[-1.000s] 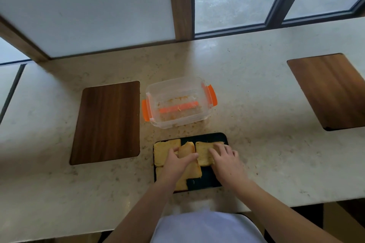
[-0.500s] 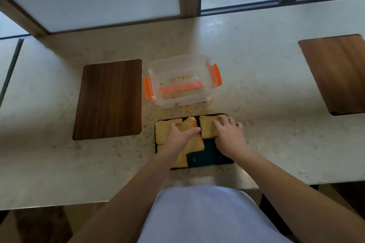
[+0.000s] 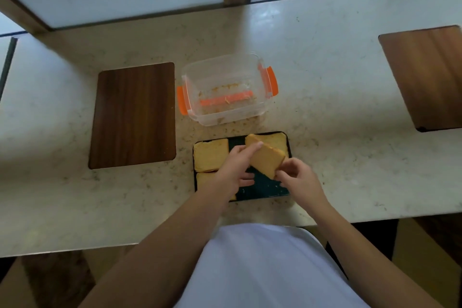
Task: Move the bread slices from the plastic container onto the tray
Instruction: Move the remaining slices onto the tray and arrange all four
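A dark tray point(image 3: 262, 189) lies at the counter's near edge. One bread slice point(image 3: 211, 155) lies flat on its far left, another point(image 3: 275, 141) at its far right, and a third point(image 3: 203, 179) peeks out under my left wrist. My left hand point(image 3: 237, 166) and my right hand point(image 3: 297, 180) both hold a tilted bread slice point(image 3: 266, 157) lifted above the tray's middle. Just behind the tray stands the clear plastic container point(image 3: 258, 64) with orange clips, holding only crumbs.
A dark wooden board point(image 3: 133, 115) is set into the counter left of the container, and another wooden board point(image 3: 427, 75) at the far right. Crumbs are scattered between container and tray. A window frame runs along the counter's back.
Both hands were pressing slices flat on the tray. Now they have lifted the middle slice off the tray and tilted it, the right hand shifting to its near corner.
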`<state>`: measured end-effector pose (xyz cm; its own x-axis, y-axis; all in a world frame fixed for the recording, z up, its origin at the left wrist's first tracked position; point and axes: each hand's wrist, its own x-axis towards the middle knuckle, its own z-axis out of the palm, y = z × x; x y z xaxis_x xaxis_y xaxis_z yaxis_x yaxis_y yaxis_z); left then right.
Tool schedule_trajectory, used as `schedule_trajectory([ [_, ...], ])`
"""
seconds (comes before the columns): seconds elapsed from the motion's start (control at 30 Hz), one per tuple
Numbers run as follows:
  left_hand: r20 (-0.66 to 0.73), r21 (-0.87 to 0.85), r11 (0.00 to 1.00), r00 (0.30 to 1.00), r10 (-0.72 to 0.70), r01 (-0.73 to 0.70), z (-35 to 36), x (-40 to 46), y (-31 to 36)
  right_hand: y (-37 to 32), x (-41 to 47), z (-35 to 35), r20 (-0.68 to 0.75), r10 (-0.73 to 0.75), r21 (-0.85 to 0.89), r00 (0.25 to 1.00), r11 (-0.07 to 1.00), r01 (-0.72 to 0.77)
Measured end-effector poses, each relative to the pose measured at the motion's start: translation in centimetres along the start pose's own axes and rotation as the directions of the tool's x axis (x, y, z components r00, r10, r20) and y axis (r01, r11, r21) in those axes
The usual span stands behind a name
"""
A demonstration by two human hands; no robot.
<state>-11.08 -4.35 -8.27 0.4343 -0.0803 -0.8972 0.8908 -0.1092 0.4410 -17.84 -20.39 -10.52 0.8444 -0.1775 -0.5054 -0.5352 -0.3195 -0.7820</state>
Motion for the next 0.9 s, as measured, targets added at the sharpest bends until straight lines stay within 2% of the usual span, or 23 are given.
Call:
schedule_trajectory([
  [0.17, -0.066, 0.284, 0.957, 0.994, 0.083, -0.061, -0.2, 0.3, -1.3, 1.6, 0.8, -1.1, -0.05, 0.026, -0.111, 0.998, 0.993, -0.031],
  [0.33, -0.068, 0.55, 0.827, 0.981, 0.181, -0.115, 0.3, 0.1, -2.7, 1.9, 1.4, -1.7, 0.0, 0.055, -0.3, 0.998, 0.953, -0.052],
  [0.5, -0.08, 0.559, 0.825, 0.984, 0.158, -0.087, 0.9, 0.5, -3.9, 2.3, 1.3, -1.8, 0.017, 0.123, -0.428, 0.992, 0.898, -0.104],
  [0.7, -0.087, 0.516, 0.856, 0.991, 0.103, -0.043, 1.3, 0.7, -3.9, 2.1, 0.7, -1.3, 0.017, 0.144, -0.496, 0.989, 0.86, -0.116],
  [0.9, -0.089, 0.513, 0.854, 0.985, 0.147, -0.081, 1.7, 0.7, -3.8, 1.5, 0.3, -0.6, 0.002, -0.03, -0.67, 1.0, 0.742, 0.023],
])
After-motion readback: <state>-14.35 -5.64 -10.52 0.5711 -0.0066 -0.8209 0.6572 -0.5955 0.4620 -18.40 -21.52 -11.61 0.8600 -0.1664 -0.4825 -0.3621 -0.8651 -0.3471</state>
